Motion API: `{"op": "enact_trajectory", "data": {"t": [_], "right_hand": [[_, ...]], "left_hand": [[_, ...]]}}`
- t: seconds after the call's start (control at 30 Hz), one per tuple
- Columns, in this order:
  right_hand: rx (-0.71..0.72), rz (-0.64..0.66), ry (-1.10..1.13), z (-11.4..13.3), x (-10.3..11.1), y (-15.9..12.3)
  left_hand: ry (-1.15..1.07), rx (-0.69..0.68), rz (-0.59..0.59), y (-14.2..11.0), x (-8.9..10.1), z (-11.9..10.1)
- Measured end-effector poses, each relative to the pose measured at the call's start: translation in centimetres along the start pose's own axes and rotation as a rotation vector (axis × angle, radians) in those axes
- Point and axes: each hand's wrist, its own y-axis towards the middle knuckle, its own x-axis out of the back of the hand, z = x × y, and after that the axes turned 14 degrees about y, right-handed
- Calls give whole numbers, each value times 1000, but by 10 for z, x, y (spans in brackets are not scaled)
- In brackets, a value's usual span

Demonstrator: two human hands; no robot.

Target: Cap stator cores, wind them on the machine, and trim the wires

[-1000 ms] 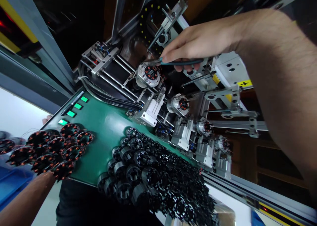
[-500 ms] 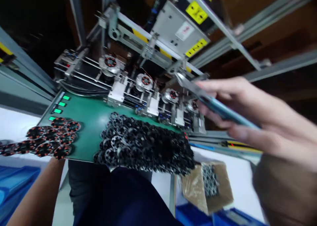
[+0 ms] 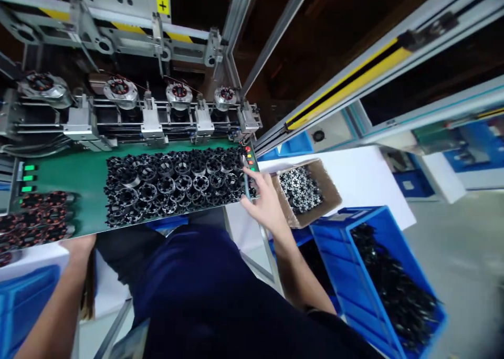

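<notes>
My right hand point(image 3: 264, 197) rests at the right end of the green worktop point(image 3: 79, 178), fingers closed on a thin teal-handled tool point(image 3: 246, 183) that lies against the edge beside a small strip of red and green buttons point(image 3: 249, 157). A dense pile of black stator cores point(image 3: 173, 186) covers the worktop just left of that hand. My left hand point(image 3: 80, 242) reaches up to the worktop's near edge below a cluster of copper-wound stators point(image 3: 35, 217); its fingers are hidden.
Behind the worktop a winding machine holds a row of wound stators point(image 3: 179, 94) on clamps. A cardboard box point(image 3: 326, 191) of cores sits right of my hand, and a blue crate point(image 3: 354, 275) of black parts below it. Lit green buttons point(image 3: 28, 178) glow at the left.
My right hand has come down from the machine's winding heads to the right edge of the worktop, still with the tool. The view has swung right, showing the box and blue crate.
</notes>
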Motion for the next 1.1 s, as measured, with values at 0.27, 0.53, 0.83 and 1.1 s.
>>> {"op": "enact_trajectory", "data": {"t": [0.27, 0.53, 0.83, 1.1], "right_hand": [[74, 57, -311, 6, -39, 38], [212, 179, -352, -16, -34, 47], [667, 418, -98, 150, -15, 156], [291, 570, -585, 239, -188, 320]], "left_hand": [[0, -114, 112, -86, -24, 25], [-199, -343, 549, -122, 81, 50], [-81, -278, -10, 60, 275, -6], [217, -221, -135, 203, 261, -71]]}}
